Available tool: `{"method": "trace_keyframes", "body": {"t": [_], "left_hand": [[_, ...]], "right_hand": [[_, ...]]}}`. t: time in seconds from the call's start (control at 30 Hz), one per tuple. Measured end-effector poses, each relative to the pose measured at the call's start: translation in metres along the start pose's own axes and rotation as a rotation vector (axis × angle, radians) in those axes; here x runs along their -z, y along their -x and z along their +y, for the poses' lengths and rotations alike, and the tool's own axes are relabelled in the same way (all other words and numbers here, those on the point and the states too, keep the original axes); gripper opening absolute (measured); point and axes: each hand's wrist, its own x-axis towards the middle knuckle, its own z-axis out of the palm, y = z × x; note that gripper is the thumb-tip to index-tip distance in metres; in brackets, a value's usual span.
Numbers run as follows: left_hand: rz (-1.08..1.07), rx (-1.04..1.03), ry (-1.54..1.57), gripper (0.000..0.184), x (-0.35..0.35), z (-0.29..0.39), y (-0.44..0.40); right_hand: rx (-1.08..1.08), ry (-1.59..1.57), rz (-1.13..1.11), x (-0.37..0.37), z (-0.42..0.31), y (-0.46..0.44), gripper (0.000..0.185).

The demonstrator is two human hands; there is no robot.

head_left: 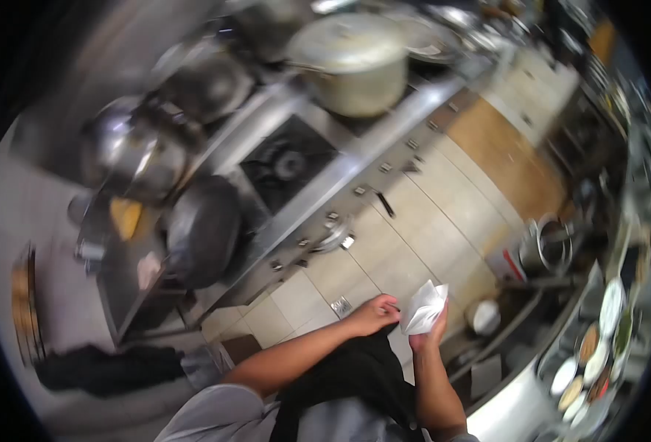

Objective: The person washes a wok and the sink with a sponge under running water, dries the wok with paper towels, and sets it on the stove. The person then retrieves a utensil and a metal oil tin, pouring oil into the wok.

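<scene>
Folded white paper sheets (424,308), possibly napkins, are in my right hand (434,333), which is closed around their lower right side in front of my waist. Just left of them is my left hand (369,317), its fingers curled together at the upper edge of my black apron (351,368). Whether those fingers pinch the apron or a small dark item is not clear. The two hands are close together but apart.
A steel stove (355,162) with a lidded pot (351,66) and an open burner (288,162) runs along the left. Near it are a dark wok (206,230) and a yellow cloth (125,217). At right, a counter holds several food containers (596,361). Tiled floor (414,221) lies between.
</scene>
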Motion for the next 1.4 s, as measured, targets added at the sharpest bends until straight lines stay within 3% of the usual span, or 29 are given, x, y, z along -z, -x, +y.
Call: {"method": "trace_keyframes", "body": {"t": [0.07,0.1,0.17,0.23,0.3,0.37,0.43,0.47,0.5,0.53,0.57,0.63,0.7,0.77,0.83,0.9,0.93,0.97,1.0,1.03,1.07,1.13,1.17,1.2,1.23,1.27,1.33,1.4], "left_hand": [[0.128,-0.085,-0.069,0.037,0.003,0.031,0.013],[0.211,-0.088,-0.113,0.039,0.01,0.046,0.022],[0.346,-0.079,-0.136,0.041,0.033,0.064,0.043],[0.505,-0.389,-0.159,0.041,0.056,0.04,0.046],[0.565,-0.418,-0.181,0.04,0.086,0.048,0.07],[0.385,-0.242,-0.104,0.037,0.124,0.063,0.112],[0.665,-0.387,-0.168,0.038,0.169,0.052,0.159],[0.874,-0.48,-0.214,0.034,0.2,0.038,0.181],[1.076,-0.438,-0.165,0.026,0.238,0.009,0.198],[1.265,-0.505,-0.075,0.026,0.279,-0.015,0.223],[1.473,-0.442,0.047,0.02,0.316,-0.037,0.248],[1.722,-0.418,0.196,0.019,0.379,-0.078,0.3],[1.783,-0.321,0.281,0.021,0.435,-0.118,0.331],[1.825,-0.21,0.367,0.023,0.49,-0.168,0.336],[1.866,-0.133,0.234,0.027,0.541,-0.228,0.327],[1.791,-0.089,0.305,0.032,0.56,-0.219,0.331],[1.776,-0.09,0.278,0.032,0.571,-0.227,0.322],[1.691,0.019,0.256,0.031,0.57,-0.203,0.332],[1.613,-0.017,0.247,0.03,0.582,-0.221,0.32],[1.552,-0.13,0.457,0.031,0.585,-0.219,0.314],[1.481,-0.118,0.608,0.031,0.587,-0.214,0.314],[1.424,0.073,0.511,0.038,0.594,-0.218,0.308],[1.411,0.13,0.412,0.04,0.597,-0.236,0.295],[1.462,0.237,0.083,0.043,0.589,-0.202,0.309],[1.452,0.238,0.081,0.043,0.585,-0.194,0.313],[1.506,0.224,0.029,0.043,0.58,-0.19,0.314],[1.648,0.087,0.032,0.044,0.574,-0.199,0.299],[1.567,0.14,-0.039,0.047,0.573,-0.191,0.311]], "right_hand": [[-0.01,-0.065,-0.311,-0.065,0.007,0.03,0.052],[-0.042,-0.037,-0.361,-0.09,0.017,0.042,0.052],[0.097,0.154,-0.409,-0.128,0.044,0.061,0.053],[0.135,0.294,-0.505,-0.133,0.074,0.058,0.047],[0.072,0.743,-0.649,-0.152,0.087,0.054,0.042],[-0.005,0.645,-0.654,-0.173,0.112,0.053,0.035],[0.077,0.697,-0.553,-0.205,0.14,0.061,0.036],[0.114,0.701,-0.601,-0.225,0.156,0.07,0.039],[0.108,0.716,-0.618,-0.246,0.171,0.078,0.039],[0.161,0.876,-0.697,-0.268,0.187,0.085,0.04],[0.218,1.037,-0.78,-0.289,0.207,0.089,0.042],[0.547,1.414,-0.988,-0.333,0.261,0.084,0.046],[0.783,1.661,-1.109,-0.375,0.329,0.072,0.042],[0.858,1.805,-1.052,-0.402,0.402,0.041,0.038],[1.201,1.792,-0.986,-0.41,0.477,-0.009,0.032],[1.515,1.741,-0.943,-0.402,0.527,-0.058,0.028],[1.552,1.947,-0.9,-0.387,0.541,-0.084,0.033],[1.293,2.226,-0.824,-0.378,0.552,-0.093,0.046],[1.289,2.347,-0.768,-0.367,0.564,-0.089,0.052],[1.28,2.47,-0.705,-0.356,0.576,-0.083,0.059],[1.266,2.474,-0.718,-0.348,0.591,-0.079,0.059],[1.036,2.548,-0.86,-0.33,0.614,-0.071,0.065],[0.989,2.477,-1.045,-0.315,0.626,-0.068,0.064],[1.015,2.397,-1.276,-0.304,0.639,-0.056,0.065],[0.73,2.171,-1.613,-0.295,0.64,-0.048,0.064],[0.414,2.125,-1.786,-0.303,0.644,-0.024,0.065],[0.366,2.017,-1.903,-0.3,0.657,-0.009,0.068],[0.661,2.031,-2.096,-0.327,0.65,-0.001,0.067]]}}
